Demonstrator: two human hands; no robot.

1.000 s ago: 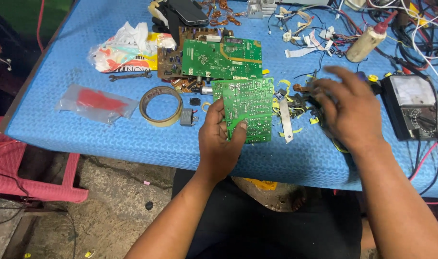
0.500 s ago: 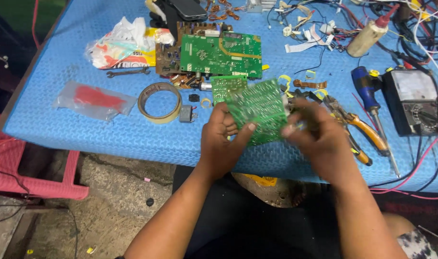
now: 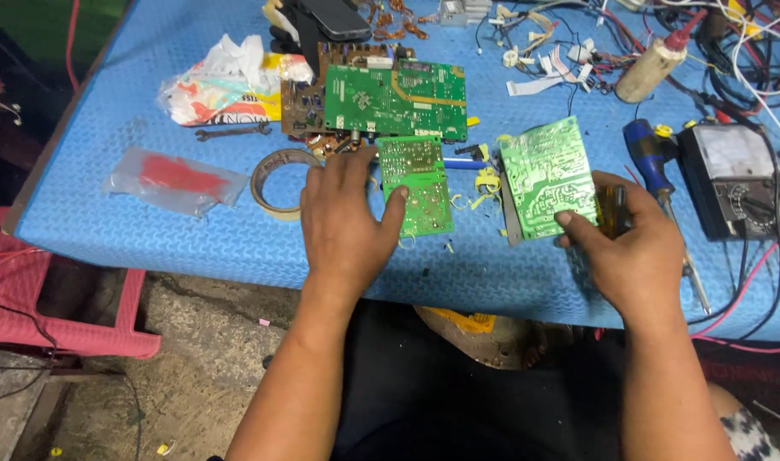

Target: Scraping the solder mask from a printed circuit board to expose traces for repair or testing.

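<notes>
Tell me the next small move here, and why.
Probably set the right-hand circuit board flat on the blue mat. The right hand holds it tilted by its lower edge, while the left hand already presses the smaller board flat beside it.

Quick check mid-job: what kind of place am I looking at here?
Probably an electronics repair bench: green circuit boards under the hands, a dial meter, and loose wires on a blue table.

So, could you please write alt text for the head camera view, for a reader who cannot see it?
The left hand rests on a small green circuit board on a blue table, while the right hand holds a second green circuit board tilted; a multimeter lies beside it.
</notes>
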